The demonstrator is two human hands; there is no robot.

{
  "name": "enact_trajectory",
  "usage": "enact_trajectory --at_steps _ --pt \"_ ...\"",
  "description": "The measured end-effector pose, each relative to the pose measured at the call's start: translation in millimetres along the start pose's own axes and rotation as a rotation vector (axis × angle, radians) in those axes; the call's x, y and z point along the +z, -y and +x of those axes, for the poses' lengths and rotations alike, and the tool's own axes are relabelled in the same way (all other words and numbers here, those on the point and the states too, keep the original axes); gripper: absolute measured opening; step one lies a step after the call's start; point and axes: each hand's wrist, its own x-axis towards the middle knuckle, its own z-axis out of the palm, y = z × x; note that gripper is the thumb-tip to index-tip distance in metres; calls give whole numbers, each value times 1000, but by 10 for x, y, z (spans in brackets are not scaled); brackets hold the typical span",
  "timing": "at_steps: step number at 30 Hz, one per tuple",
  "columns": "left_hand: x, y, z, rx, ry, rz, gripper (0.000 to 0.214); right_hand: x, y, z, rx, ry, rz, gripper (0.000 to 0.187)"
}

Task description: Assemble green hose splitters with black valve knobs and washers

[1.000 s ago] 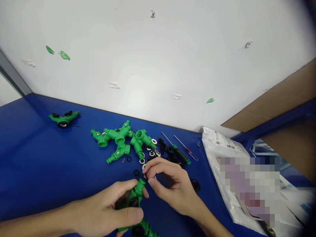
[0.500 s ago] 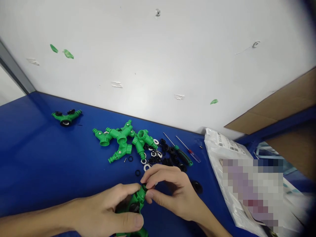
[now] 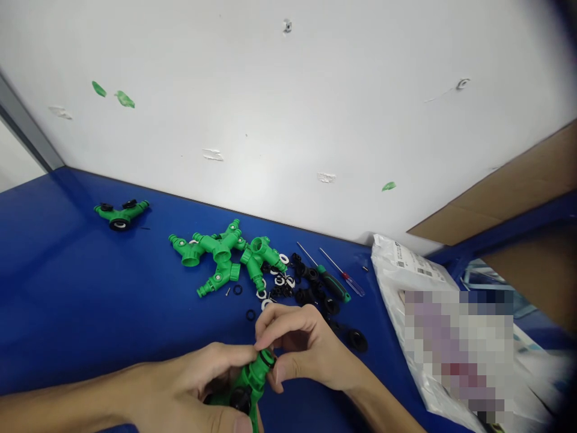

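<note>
My left hand [image 3: 189, 391] is wrapped round a green Y-shaped hose fitting [image 3: 246, 385] at the bottom of the view. One spout of the fitting points up and to the right. My right hand [image 3: 306, 349] pinches at the tip of that spout [image 3: 265, 359], fingers curled together over a small black ring there. Whether the ring sits on the spout or only in my fingers I cannot tell. Both hands hover just above the blue table [image 3: 67, 300].
A heap of green fittings [image 3: 223, 255] lies beyond my hands, with loose black and white rings [image 3: 288, 282] beside it. Two screwdrivers [image 3: 331, 279] lie to the right. One assembled fitting [image 3: 121, 213] rests far left. A white plastic bag [image 3: 433, 313] lies at right.
My right hand has moved down and left onto the spout tip. The left hand and fitting have sunk lower in the view.
</note>
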Motion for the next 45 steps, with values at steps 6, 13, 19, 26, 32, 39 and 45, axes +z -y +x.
enact_trajectory --at_steps 6,13,19,26,32,39,45 --pt "7 -56 -12 -41 49 -60 50 -14 -16 15 -3 -22 -55 9" --pt "51 -14 -26 -75 -102 -100 53 -329 217 -23 -163 -365 -967 19" --pt "25 39 -1 -118 -177 -30 67 -665 256 -70 -77 -429 -1413 18" --pt "22 49 11 -130 -177 -64 71 -684 270 -53 142 -393 -1552 22" --pt "36 35 6 -153 -185 -56 77 -631 383 -50 293 -411 -1593 16" --pt "44 50 6 -174 -218 -41 80 -601 309 75 339 -462 -1687 16" --pt "39 64 3 -146 -200 -49 78 -567 288 84 307 -408 -1747 15"
